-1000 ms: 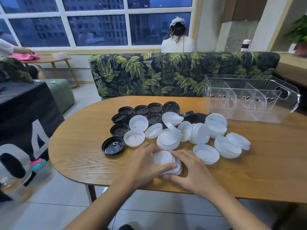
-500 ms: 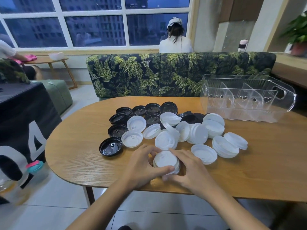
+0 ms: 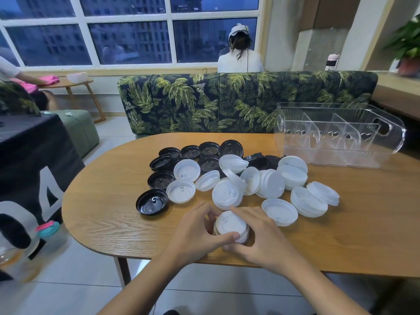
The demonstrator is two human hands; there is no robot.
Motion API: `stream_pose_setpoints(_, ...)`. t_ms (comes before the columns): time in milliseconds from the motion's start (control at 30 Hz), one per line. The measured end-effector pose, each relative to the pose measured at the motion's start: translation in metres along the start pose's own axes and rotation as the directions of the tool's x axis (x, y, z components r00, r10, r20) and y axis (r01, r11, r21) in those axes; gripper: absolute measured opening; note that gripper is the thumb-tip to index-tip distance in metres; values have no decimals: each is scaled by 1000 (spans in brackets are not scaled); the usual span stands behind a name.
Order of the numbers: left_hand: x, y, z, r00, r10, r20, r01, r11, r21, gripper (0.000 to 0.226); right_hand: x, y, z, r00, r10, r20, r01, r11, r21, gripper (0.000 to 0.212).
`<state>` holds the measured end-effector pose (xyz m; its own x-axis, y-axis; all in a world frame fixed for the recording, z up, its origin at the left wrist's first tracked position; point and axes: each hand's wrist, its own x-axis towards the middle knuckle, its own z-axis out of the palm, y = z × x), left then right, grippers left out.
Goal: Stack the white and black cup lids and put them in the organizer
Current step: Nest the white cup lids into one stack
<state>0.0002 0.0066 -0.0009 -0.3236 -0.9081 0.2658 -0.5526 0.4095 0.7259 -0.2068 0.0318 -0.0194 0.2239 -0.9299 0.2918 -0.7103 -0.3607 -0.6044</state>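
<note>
Early on: the clear organizer (image 3: 329, 155) at the far right of the surface (image 3: 106, 212) has nothing in its compartments, as far as the see-through walls show. Both hands work one short stack of white lids (image 3: 230, 223) near the front edge. The left hand (image 3: 195, 237) grip is curled round its left side w/ thumb across the front; the right hand (image 3: 261, 239) grip is curled round the right side. Left to do: most loose white lids (image 3: 272, 187) lie singly or in small part-stacks mid-surface, w/ black lids (image 3: 204, 153) behind them, mostly single. Room: the stack sits close to the front edge — a slip could drop lids to the floor. Bare wood on the right gives an open path to the organizer; the loose pile crowds the direct line.
</note>
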Motion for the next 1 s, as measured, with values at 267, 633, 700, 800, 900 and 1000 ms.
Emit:
stream_pose_setpoints(267, 6, 9, -1, 995, -93, 23, 91, 994, 62, 55, 1, 0, -1, 999, 33, 23, -33, 999, 7, 100)
stream_pose_setpoints(633, 7, 17, 1, 996, -92, -7, 92, 987, 132, 53, 1, 4, 0, 999, 34, 28, -34, 999, 2, 97)
stream_pose_setpoints(700, 8, 16, 0, 996, -94, -2, 93, 982, 166, 54, 1, 5, 1, 999, 32, 30, -32, 999, -4, 96)
stream_pose_setpoints(800, 12, 11, -2, 996, -77, 43, 68, 982, 176, 56, 0, 4, 1, 999, 30, 17, -30, 1000, -4, 92)
stream_pose_setpoints(900, 24, 7, -6, 996, -68, -58, 74, 991, 112, 47, 0, 0, 1, 1000, -1, -4, 1, 1000, -26, 85)
stream_pose_setpoints(1000, 41, 10, -4, 980, -71, -183, 91, 991, 99, 47, 0, -2, 0, 1000, 8, -23, -9, 999, -45, 82)
